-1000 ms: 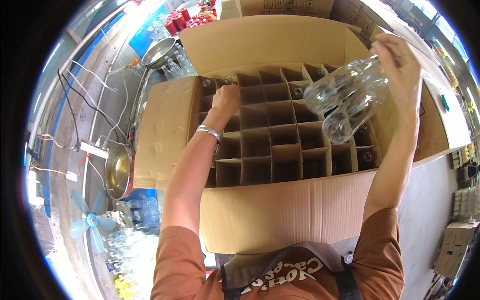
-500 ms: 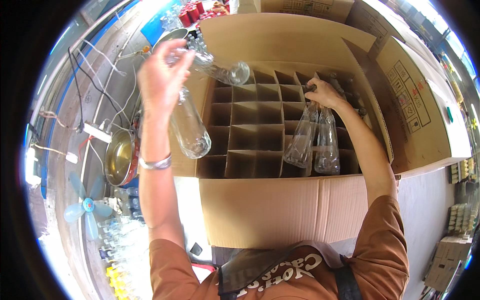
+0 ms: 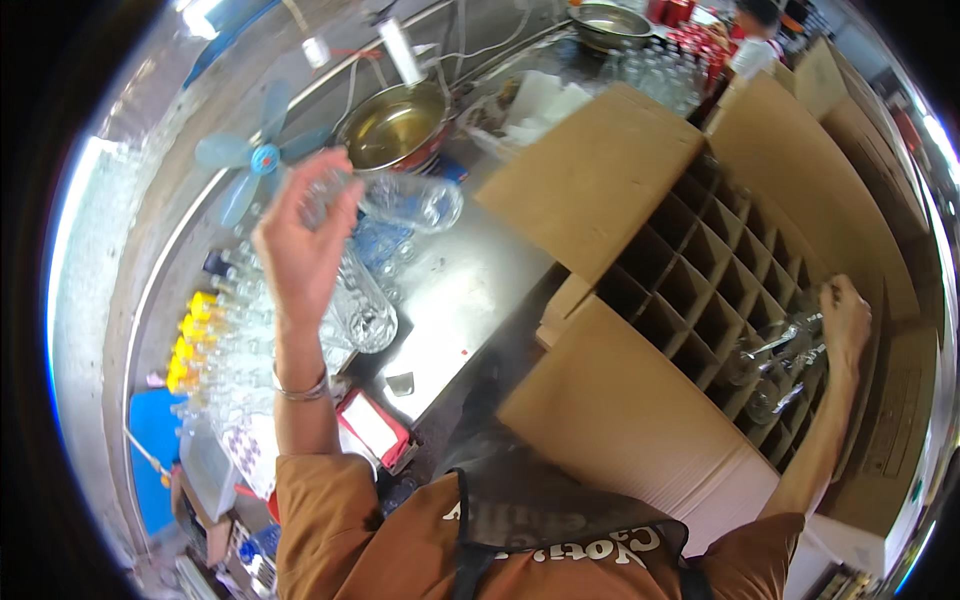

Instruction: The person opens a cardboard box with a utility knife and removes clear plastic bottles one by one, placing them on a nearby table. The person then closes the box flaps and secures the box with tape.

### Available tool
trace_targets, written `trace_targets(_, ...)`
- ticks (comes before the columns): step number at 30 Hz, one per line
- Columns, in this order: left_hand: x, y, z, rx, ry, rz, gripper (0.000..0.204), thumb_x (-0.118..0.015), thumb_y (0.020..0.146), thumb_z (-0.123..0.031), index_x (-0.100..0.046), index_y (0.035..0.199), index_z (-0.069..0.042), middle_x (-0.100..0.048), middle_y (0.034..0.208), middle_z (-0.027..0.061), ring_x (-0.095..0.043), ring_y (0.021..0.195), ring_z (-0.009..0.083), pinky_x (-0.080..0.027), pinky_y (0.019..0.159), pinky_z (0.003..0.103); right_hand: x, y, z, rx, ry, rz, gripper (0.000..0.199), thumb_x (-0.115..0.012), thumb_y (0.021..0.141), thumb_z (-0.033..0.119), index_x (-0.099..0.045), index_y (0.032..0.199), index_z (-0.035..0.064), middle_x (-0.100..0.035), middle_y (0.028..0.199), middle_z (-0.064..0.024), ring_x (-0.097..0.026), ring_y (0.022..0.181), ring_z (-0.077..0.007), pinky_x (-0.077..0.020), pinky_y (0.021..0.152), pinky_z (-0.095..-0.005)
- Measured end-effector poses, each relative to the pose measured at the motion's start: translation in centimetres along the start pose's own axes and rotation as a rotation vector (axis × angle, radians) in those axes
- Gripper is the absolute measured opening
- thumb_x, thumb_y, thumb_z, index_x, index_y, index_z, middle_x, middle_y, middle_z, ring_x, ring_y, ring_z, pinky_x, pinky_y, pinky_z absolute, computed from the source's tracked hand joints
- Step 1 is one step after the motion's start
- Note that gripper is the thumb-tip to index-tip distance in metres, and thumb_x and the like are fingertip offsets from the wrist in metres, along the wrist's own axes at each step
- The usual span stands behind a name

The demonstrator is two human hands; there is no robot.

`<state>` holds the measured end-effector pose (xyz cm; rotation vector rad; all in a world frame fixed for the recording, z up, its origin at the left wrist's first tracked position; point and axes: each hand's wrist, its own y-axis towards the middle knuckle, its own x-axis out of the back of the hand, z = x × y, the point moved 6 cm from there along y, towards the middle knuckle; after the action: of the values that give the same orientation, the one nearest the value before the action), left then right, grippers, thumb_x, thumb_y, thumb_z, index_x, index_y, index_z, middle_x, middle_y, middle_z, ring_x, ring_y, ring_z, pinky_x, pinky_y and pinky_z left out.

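My left hand (image 3: 307,225) is closed round the necks of clear glass bottles. One bottle (image 3: 420,203) sticks out to the right past the fingers, and another (image 3: 366,312) hangs below them, over the metal table. On the right, my right hand (image 3: 847,315) grips two more clear bottles (image 3: 778,392) by their necks, bases pointing down and left. They are above the cells of a cardboard divider (image 3: 705,262) inside a large open carton (image 3: 640,392). Whether those bases enter the cells I cannot tell.
Many clear bottles, some yellow-topped (image 3: 192,345), crowd the left of the metal table (image 3: 480,290). Behind them are a blue fan (image 3: 264,158) and a pot of yellowish liquid (image 3: 395,128). A carton flap (image 3: 605,180) juts over the table. A person (image 3: 757,40) is at the far right.
The view has swung left, so the carton now lies to the right. My left hand has carried its bottles from beside the carton to over the metal table. The right hand keeps its two bottles.
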<state>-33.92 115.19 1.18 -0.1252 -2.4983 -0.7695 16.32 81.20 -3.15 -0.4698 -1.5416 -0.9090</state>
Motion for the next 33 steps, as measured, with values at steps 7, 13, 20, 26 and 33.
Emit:
trace_targets(7, -0.9, -8.6, 19.1, 0.253, 0.117, 0.015, 0.035, -0.076, 0.082, -0.011, -0.068, 0.116, -0.01, -0.072, 0.105, 0.0091, -0.067, 0.084, 0.0196, -0.052, 0.075, 0.031, 12.3, 4.2, 12.0, 0.282, 0.227, -0.28, 0.021, -0.061, 0.097, 0.019, -0.067, 0.115, 0.0114, -0.071, 0.089, -0.0049, -0.066, 0.077, -0.0123, -0.0521, 0.068, -0.0281)
trace_targets(13, -5.2, -10.7, 27.6, 0.243, 0.16, -0.017, 0.032, -0.074, 0.083, -0.01, -0.066, 0.114, -0.008, -0.07, 0.106, 0.0133, -0.068, 0.091, 0.0295, -0.053, 0.078, 0.036, 10.0, 9.2, 34.2, 0.616, 0.62, -0.251, 0.026, -0.062, 0.096, 0.026, -0.068, 0.115, 0.0089, -0.071, 0.09, -0.0039, -0.066, 0.086, -0.0127, -0.0503, 0.078, -0.0279)
trace_targets(20, -7.5, -9.2, 32.8, 0.326, 0.142, 0.017, 0.032, -0.069, 0.085, -0.006, -0.063, 0.116, -0.008, -0.066, 0.109, 0.0159, -0.066, 0.093, 0.0348, -0.053, 0.079, 0.04, -10.4, 6.3, 61.8, 1.019, 0.594, 0.284, 0.02, -0.063, 0.091, 0.023, -0.068, 0.099, 0.0061, -0.07, 0.087, -0.0123, -0.067, 0.077, -0.0226, -0.0503, 0.069, -0.0358)
trace_targets(26, -9.4, -9.2, 36.8, 0.357, 0.124, -0.038, 0.033, -0.07, 0.085, -0.008, -0.063, 0.117, -0.009, -0.067, 0.107, 0.0142, -0.067, 0.09, 0.0317, -0.053, 0.076, 0.038, -26.2, 1.4, 71.4, 1.212, 0.467, 0.236, 0.016, -0.064, 0.089, 0.023, -0.063, 0.1, 0.0109, -0.07, 0.093, -0.0104, -0.067, 0.083, -0.0334, -0.0526, 0.068, -0.0464)
trace_targets(33, -10.9, -9.5, 39.0, 0.38, 0.089, 0.003, 0.041, -0.069, 0.086, -0.003, -0.06, 0.125, -0.007, -0.065, 0.117, 0.0157, -0.067, 0.082, 0.0266, -0.054, 0.074, 0.033, -33.9, 0.7, 75.4, 1.167, 0.489, 0.172, 0.019, -0.065, 0.089, 0.022, -0.06, 0.102, 0.0108, -0.068, 0.095, -0.008, -0.067, 0.08, -0.0333, -0.0531, 0.065, -0.0452)
